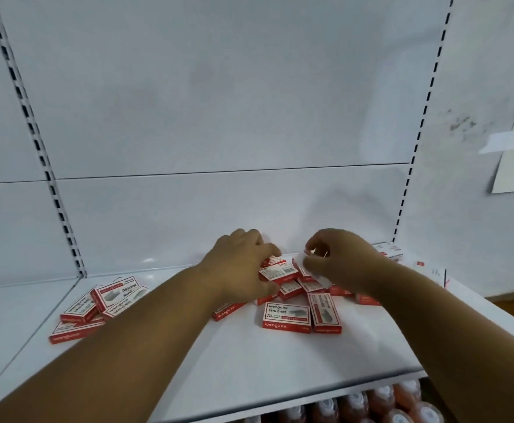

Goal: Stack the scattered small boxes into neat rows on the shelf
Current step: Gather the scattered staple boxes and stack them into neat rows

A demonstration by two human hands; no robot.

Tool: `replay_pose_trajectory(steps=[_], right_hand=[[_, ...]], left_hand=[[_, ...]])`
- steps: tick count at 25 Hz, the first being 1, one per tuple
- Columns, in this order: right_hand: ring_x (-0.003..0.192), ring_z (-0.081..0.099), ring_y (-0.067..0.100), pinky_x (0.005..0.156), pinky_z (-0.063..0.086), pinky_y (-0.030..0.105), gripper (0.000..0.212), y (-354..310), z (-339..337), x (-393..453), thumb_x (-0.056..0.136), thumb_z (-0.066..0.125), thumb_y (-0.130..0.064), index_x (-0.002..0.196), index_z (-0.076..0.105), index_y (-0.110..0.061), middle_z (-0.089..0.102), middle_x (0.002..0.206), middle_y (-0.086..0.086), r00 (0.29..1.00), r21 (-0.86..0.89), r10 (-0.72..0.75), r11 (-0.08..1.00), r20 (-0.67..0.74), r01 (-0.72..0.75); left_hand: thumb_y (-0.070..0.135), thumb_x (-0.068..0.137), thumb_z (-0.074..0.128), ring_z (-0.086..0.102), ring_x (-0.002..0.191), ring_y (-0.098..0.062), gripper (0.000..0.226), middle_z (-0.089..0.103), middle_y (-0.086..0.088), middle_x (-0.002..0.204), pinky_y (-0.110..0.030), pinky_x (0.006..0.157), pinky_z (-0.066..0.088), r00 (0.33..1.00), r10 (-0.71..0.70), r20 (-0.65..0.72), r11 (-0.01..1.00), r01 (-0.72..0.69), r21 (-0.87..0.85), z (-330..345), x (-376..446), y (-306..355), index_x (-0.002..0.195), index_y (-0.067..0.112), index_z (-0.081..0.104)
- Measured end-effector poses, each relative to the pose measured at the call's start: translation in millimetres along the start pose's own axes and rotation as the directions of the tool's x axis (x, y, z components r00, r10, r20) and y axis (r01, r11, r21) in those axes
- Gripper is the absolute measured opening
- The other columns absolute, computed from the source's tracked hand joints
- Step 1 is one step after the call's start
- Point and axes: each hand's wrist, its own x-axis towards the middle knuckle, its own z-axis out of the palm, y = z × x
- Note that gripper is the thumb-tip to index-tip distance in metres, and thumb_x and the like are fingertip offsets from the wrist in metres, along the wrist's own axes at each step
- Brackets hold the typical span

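A: Closest to us, just short of both hands, two boxes (286, 315) lie flat and side by side on the shelf (249, 361), one facing us, one turned sideways. Out past the left forearm sits a loose pile (97, 303), tilted and overlapping.

B: And the hands themselves?

A: The left hand (240, 264) is curled down over the middle heap (283, 277), thumb and fingers around a box at its top. The right hand (338, 259) pinches a small box (300, 260) lifted just above that heap (blurred, so I can't read which face is up).

B: Beyond them?

A: A few boxes (386, 250) sit past the right hand at the back panel; whether they are already a row, I can't tell.

B: So how should this go?

A: I'd square each box the same way round, set it flush to the back panel, and butt the next against it. Lifting singly beats sweeping, since the heap looks ready to slide.
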Motion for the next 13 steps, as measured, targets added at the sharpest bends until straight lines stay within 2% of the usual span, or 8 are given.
replay_pose_trajectory(steps=[1,3,5,7,8,10,12,13], right_hand=[[0.078,0.066,0.013,0.061,0.055,0.031,0.023,1.2,-4.3,-2.4,0.09,0.061,-0.037,0.107,0.063,-0.022,0.068,0.095,-0.003,0.997,0.091,0.024,0.996,-0.076,-0.018],[0.082,0.067,0.023,0.07,0.058,0.042,0.019,0.4,-8.7,-8.1,0.09,0.06,-0.031,0.099,0.066,-0.016,0.07,0.092,0.006,0.984,0.215,0.056,0.976,-0.169,-0.019],[0.08,0.068,0.033,0.072,0.058,0.048,0.024,-3.5,-9.1,-14.1,0.09,0.058,-0.029,0.095,0.067,-0.007,0.069,0.087,0.014,0.976,0.28,0.056,0.96,-0.212,0.006],[0.074,0.066,0.038,0.066,0.057,0.049,0.029,-5.6,-9.2,-16.5,0.091,0.055,-0.029,0.094,0.066,-0.002,0.068,0.085,0.021,0.969,0.348,0.051,0.937,-0.243,0.038],[0.069,0.064,0.037,0.062,0.056,0.046,0.03,-6.7,-10.5,-16.5,0.092,0.052,-0.028,0.094,0.065,-0.002,0.068,0.083,0.022,0.965,0.398,0.066,0.917,-0.254,0.042],[0.063,0.058,0.028,0.057,0.05,0.039,0.027,-9.3,-13.1,-14.4,0.094,0.049,-0.026,0.094,0.065,-0.005,0.066,0.079,0.021,0.963,0.491,0.105,0.871,-0.246,0.031],[0.063,0.058,0.022,0.058,0.049,0.036,0.023,-13.6,-10.9,-9.4,0.095,0.05,-0.027,0.093,0.066,-0.011,0.066,0.075,0.014,0.967,0.496,0.099,0.868,-0.233,0.03],[0.064,0.059,0.019,0.059,0.051,0.036,0.021,-17.5,-7.8,-6.3,0.095,0.052,-0.029,0.095,0.066,-0.013,0.067,0.076,0.011,0.969,0.467,0.078,0.883,-0.236,0.043]], left_hand=[[0.066,0.077,0.058,0.041,0.111,-0.016,0.062,0.049,0.008,0.119,-0.036,0.093,0.038,0.999,0.035,-0.006,0.997,-0.034,0.072,2.2,3.0,1.0,0.132,0.037,0.054],[0.063,0.081,0.054,0.041,0.109,-0.018,0.053,0.05,0.006,0.118,-0.036,0.091,0.036,0.996,0.09,-0.008,0.981,-0.088,0.172,5.2,8.3,3.6,0.124,0.032,0.062],[0.055,0.089,0.049,0.044,0.106,-0.018,0.042,0.054,0.005,0.112,-0.036,0.087,0.037,0.993,0.113,-0.04,0.981,-0.105,0.165,7.5,10.7,6.2,0.115,0.028,0.068],[0.045,0.096,0.042,0.05,0.098,-0.019,0.038,0.059,0.003,0.102,-0.036,0.083,0.041,0.99,0.084,-0.113,0.99,-0.069,0.127,5.8,8.7,9.4,0.102,0.021,0.071],[0.041,0.1,0.038,0.053,0.093,-0.02,0.039,0.059,0.0,0.097,-0.036,0.08,0.043,0.989,0.02,-0.148,0.999,-0.014,0.045,3.1,6.5,10.9,0.095,0.017,0.068],[0.039,0.104,0.03,0.057,0.083,-0.02,0.044,0.06,-0.003,0.087,-0.036,0.075,0.046,0.969,-0.199,-0.148,0.948,0.152,-0.28,-7.0,-1.0,10.1,0.089,0.013,0.062],[0.041,0.105,0.029,0.059,0.072,-0.018,0.047,0.064,-0.005,0.079,-0.032,0.067,0.045,0.923,-0.383,-0.033,0.75,0.29,-0.595,-24.4,-12.6,0.7,0.087,0.012,0.06],[0.043,0.104,0.03,0.058,0.067,-0.017,0.048,0.064,-0.005,0.074,-0.031,0.065,0.043,0.906,-0.422,0.021,0.668,0.327,-0.668,-32.8,-20.4,-6.9,0.087,0.011,0.061]])
